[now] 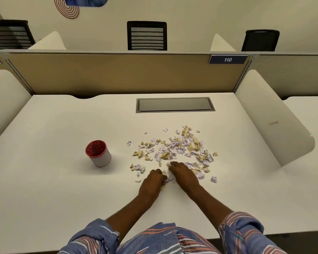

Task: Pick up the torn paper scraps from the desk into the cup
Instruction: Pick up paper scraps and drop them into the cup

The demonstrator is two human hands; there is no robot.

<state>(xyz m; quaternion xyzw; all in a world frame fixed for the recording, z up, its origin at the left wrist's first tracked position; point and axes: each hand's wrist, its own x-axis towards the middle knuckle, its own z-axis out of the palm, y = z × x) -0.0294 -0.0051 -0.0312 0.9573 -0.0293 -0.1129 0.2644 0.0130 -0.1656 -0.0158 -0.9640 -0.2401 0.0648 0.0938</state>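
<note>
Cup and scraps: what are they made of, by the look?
The cup: likely plastic or coated paper, smooth white wall, red rim and inside; can't settle which. The scraps: thin matte paper, white and tan, ragged torn edges, some curled.

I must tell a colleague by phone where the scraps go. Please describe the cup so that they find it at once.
On the white desk, look left of the heap of torn paper scraps. The cup stands alone, upright. It is the only round thing: white wall, red rim and red inside.
</note>
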